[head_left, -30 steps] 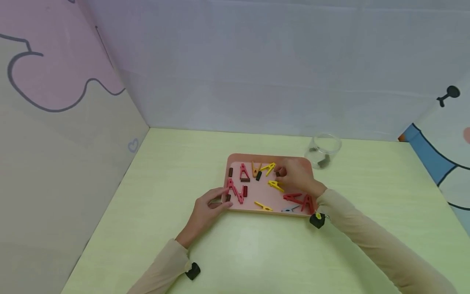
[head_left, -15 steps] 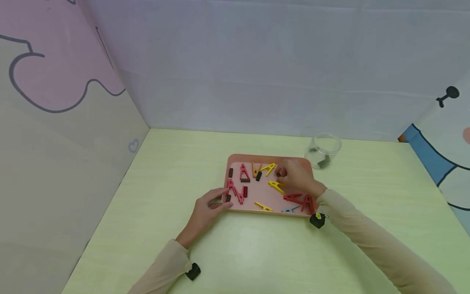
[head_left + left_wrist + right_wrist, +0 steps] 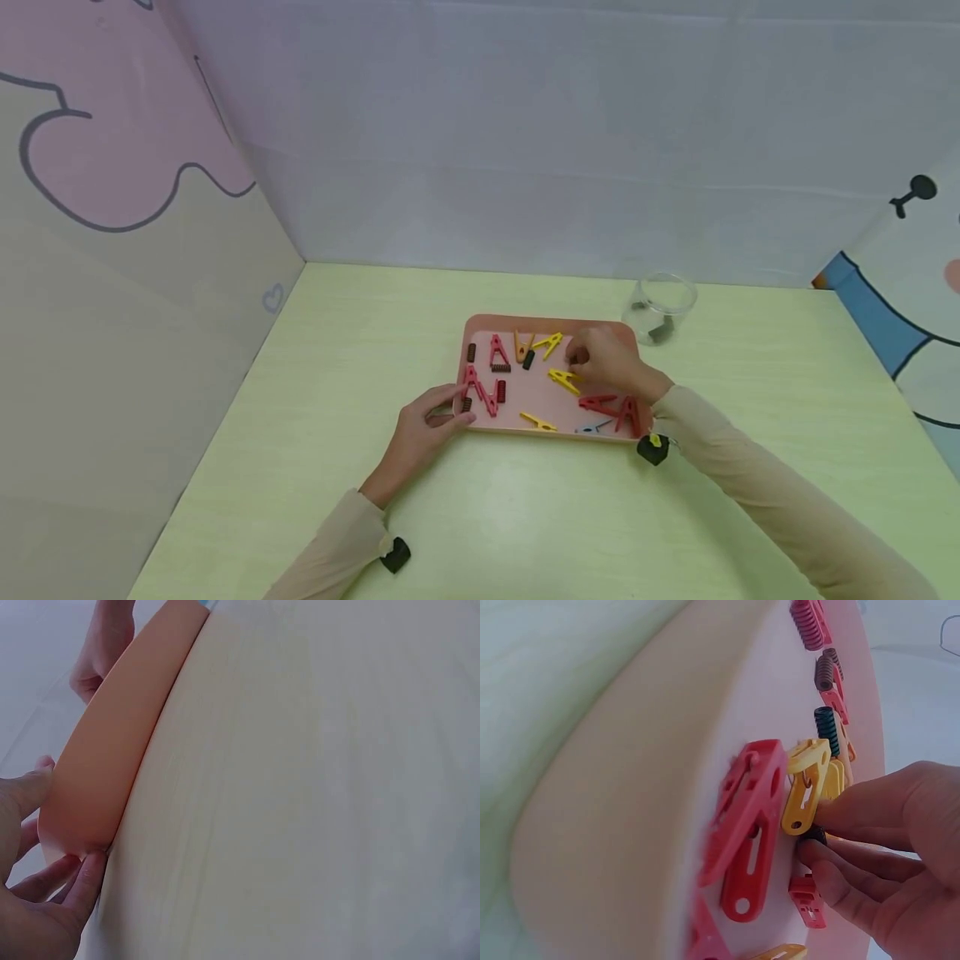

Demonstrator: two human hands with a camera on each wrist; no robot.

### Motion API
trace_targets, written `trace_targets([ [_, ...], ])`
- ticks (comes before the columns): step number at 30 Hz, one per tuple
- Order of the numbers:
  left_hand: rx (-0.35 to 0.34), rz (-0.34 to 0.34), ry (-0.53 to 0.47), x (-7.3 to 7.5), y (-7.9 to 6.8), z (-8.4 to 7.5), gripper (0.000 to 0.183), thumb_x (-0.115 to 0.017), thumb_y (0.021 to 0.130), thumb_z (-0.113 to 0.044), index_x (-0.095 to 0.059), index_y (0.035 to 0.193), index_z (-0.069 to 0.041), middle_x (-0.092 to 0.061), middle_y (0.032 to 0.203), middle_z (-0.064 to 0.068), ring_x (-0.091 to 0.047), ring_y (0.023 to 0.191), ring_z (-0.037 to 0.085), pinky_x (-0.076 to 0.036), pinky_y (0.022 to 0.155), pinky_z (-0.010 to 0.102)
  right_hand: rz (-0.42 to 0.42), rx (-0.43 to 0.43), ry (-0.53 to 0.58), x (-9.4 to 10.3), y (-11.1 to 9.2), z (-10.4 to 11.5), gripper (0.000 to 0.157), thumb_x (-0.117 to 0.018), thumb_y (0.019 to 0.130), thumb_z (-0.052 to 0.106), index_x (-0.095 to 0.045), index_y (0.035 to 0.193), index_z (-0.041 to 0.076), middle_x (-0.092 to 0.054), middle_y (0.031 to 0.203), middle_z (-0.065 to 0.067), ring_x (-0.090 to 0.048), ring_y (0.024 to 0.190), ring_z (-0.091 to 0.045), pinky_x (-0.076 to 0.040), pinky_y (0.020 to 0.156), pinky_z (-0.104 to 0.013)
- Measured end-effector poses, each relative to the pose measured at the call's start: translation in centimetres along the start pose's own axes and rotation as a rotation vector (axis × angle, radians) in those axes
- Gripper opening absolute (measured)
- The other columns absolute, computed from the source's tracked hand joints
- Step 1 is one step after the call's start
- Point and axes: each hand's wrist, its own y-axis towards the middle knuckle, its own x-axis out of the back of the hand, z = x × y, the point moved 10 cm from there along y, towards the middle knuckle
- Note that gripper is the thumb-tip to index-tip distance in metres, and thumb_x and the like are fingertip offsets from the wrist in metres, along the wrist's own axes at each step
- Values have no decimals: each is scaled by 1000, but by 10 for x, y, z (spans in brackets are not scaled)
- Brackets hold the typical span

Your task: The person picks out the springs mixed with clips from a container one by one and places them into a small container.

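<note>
A shallow pink tray (image 3: 551, 322) lies on the table with several small plastic clips and dark ridged coils in it. My left hand (image 3: 416, 429) grips the tray's front left corner, thumb at the rim; the left wrist view shows its fingers against the orange-pink outer wall (image 3: 112, 742). Over the right part of the tray, my right hand (image 3: 609, 364) pinches a small black piece (image 3: 815, 835), mostly covered by fingers. A yellow clip (image 3: 804, 799) lies right beside those fingertips, with a pinkish-red clip (image 3: 746, 825) closer to the tray's front wall.
A clear round jar (image 3: 678, 293) with dark bits inside stands behind the tray's right end. Pink clips (image 3: 470, 375) and coils (image 3: 501, 390) sit near the left hand. Red clips (image 3: 597, 405) lie below the right hand. A wall rises behind the table.
My right hand has shifted slightly to the right, and the dark piece at its fingertips is now hidden in the head view. The left hand and tray stay put.
</note>
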Motion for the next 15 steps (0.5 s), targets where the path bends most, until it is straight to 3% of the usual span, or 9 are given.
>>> trace_targets([
  [6, -10, 11, 0, -3, 1, 0, 49, -74, 82, -27, -61, 128, -12, -55, 130, 1, -58, 111, 19, -52, 85, 25, -1, -26, -11, -2, 0, -4, 10, -69, 79, -2, -73, 84, 6, -64, 77, -1, -52, 68, -16, -49, 60, -26],
  [15, -13, 8, -5, 0, 1, 0, 50, -74, 82, -27, -61, 128, -11, -55, 129, 2, -57, 112, 19, -52, 86, 25, -40, 26, 23, 1, 0, 1, 9, -69, 78, -1, -72, 83, 6, -64, 76, -1, -53, 67, -16, -49, 60, -26],
])
